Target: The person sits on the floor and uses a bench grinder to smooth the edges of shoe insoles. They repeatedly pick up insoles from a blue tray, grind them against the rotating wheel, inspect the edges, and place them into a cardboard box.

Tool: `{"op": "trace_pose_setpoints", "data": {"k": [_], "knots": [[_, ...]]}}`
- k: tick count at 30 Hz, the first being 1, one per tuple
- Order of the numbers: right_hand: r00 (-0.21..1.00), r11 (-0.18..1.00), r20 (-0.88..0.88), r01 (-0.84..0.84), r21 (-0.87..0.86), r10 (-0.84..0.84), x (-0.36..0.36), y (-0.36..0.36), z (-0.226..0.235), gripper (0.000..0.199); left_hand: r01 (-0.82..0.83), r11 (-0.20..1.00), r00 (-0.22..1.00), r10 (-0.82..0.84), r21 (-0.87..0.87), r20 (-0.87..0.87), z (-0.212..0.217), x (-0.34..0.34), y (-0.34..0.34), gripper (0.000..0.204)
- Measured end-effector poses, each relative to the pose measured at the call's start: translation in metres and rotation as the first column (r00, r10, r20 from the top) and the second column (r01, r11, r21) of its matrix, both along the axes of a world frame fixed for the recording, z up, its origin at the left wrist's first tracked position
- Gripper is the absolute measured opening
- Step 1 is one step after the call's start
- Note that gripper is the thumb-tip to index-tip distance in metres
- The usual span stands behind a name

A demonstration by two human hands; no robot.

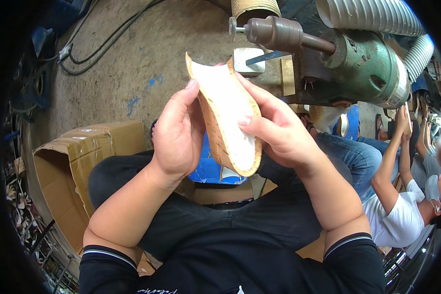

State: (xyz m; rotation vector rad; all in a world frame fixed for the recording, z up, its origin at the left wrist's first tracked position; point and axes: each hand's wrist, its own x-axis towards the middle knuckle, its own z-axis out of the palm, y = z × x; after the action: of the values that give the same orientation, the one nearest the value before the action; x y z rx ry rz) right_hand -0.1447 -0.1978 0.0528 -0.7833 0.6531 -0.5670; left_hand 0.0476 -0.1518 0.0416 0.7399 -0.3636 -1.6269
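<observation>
A shoe footbed (228,105) with a white upper face and a speckled cork edge is held up in front of my chest, tilted lengthwise. My left hand (178,130) is closed on its left edge, the thumb near the far end. On the other side my right hand (281,130) grips it, with the thumb pressed onto the white face and the fingers behind the edge. The underside is hidden from me. Below it, between my legs, part of a blue box (203,169) shows, with a piece of cork-edged material in it.
At the upper right stands a green motor (362,66) with a brown spindle (274,33) reaching left, beneath a grey ribbed duct (372,15). A white block (249,60) sits under the spindle. An opened cardboard box (100,147) lies at left. Other people (397,210) sit at right.
</observation>
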Motion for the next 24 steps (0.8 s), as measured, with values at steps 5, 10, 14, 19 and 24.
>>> {"op": "trace_pose_setpoints", "data": {"k": [5,10,14,19,24], "knots": [[0.999,0.999,0.006,0.045,0.002,-0.045,0.002,0.001,0.014,0.088,0.063,0.997,0.992,-0.067,-0.039,-0.108,0.0,0.002,0.002,0.055],[0.998,0.999,0.06,0.033,-0.032,-0.031,0.004,-0.007,0.011,0.094,0.039,0.999,0.995,-0.039,-0.008,-0.095,0.002,-0.003,-0.004,0.058],[0.995,0.997,0.086,0.05,-0.053,-0.045,0.006,-0.009,0.006,0.094,0.035,0.999,0.998,-0.035,-0.01,-0.061,0.005,-0.003,-0.006,0.059],[0.995,0.994,0.084,0.054,-0.093,-0.047,0.008,-0.009,0.005,0.094,0.042,0.998,0.998,-0.043,-0.043,-0.042,0.006,-0.001,-0.007,0.06],[0.995,0.992,0.047,0.094,-0.086,-0.09,0.011,-0.01,0.008,0.097,0.052,0.995,0.996,-0.058,-0.086,-0.071,0.004,0.0,-0.012,0.06]]}}
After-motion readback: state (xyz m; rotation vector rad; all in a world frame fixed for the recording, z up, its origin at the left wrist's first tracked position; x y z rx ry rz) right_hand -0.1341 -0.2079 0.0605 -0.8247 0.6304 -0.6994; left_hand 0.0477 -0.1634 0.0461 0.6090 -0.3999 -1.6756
